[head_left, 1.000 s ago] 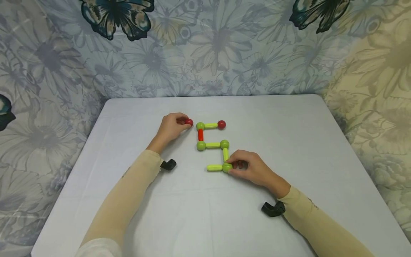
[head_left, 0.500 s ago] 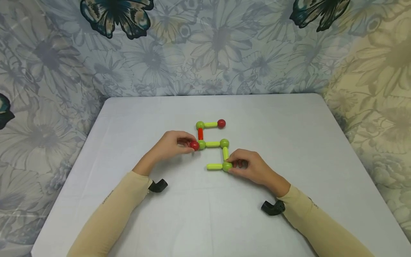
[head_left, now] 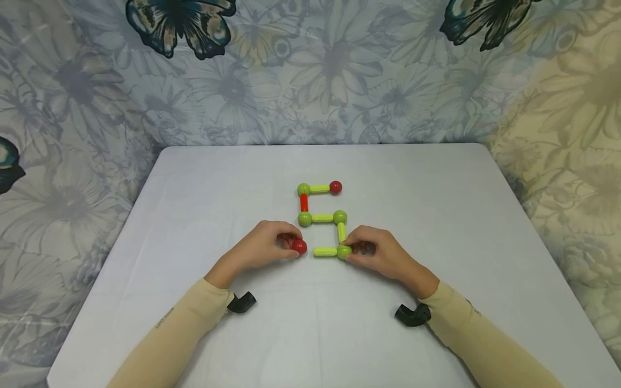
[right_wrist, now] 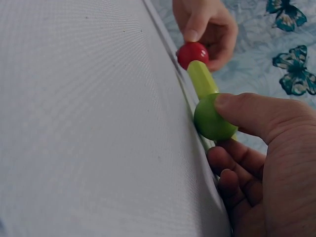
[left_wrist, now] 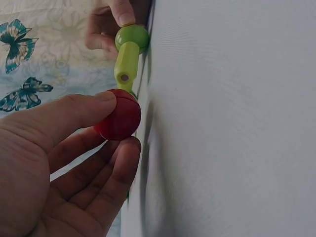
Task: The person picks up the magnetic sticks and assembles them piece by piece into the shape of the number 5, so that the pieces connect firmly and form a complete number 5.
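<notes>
My left hand (head_left: 267, 245) pinches a red ball (head_left: 299, 247) between thumb and fingers. In the head view a small gap parts that ball from the free left end of a lime rod (head_left: 324, 251). With thumb and fingers my right hand (head_left: 380, 252) holds the green ball (right_wrist: 216, 117) at the rod's other end. From there a zigzag of rods and balls runs up the table: a lime rod (head_left: 342, 233), a green ball (head_left: 340, 216), another lime rod (head_left: 322, 218), a green ball (head_left: 304, 219), a red rod (head_left: 303, 202), a green ball (head_left: 303, 189), a lime rod (head_left: 319, 189) and a red ball (head_left: 336, 187).
Everything lies on a table with a white cover (head_left: 436, 199). Behind it hangs a floral backdrop (head_left: 335, 70) with butterflies. A black wrist mount (head_left: 241, 303) sits at the left sleeve, and a similar black mount (head_left: 413, 315) at the right.
My left hand has carried its red ball from beside the top green ball, past the middle one, down to near the bottom lime rod's free end. The right hand stays in place.
</notes>
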Demonstrator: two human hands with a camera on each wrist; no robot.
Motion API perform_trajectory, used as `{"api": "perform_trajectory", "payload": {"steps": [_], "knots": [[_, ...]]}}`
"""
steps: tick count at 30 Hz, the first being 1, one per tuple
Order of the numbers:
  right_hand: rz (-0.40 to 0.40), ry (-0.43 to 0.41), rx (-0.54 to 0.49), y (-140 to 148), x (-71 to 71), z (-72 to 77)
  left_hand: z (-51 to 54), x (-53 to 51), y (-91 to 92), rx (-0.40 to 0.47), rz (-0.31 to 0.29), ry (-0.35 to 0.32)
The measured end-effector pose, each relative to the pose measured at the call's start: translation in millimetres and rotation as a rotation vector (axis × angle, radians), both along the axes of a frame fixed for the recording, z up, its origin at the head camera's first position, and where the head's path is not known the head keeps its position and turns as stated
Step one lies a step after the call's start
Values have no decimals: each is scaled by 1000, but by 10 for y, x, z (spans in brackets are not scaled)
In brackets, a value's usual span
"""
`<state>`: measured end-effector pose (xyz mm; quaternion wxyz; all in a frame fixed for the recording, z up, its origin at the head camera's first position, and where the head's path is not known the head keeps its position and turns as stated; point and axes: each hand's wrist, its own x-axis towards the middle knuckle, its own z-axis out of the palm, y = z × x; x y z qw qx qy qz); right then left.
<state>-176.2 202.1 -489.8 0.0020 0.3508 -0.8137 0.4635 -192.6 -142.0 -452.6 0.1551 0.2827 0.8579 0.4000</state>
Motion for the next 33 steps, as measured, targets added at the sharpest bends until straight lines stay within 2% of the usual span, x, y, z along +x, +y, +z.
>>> {"api": "perform_trajectory", "payload": {"steps": [5,18,33], "knots": [[3,6,7,1,7,7,-29,30,39,-7,6,-8],[-7,-19,32,33,3,16,-14,85,144,-3,-5,10],[-15,-38,40,20,-4,21,-15,99,156,1,0,1]]}}
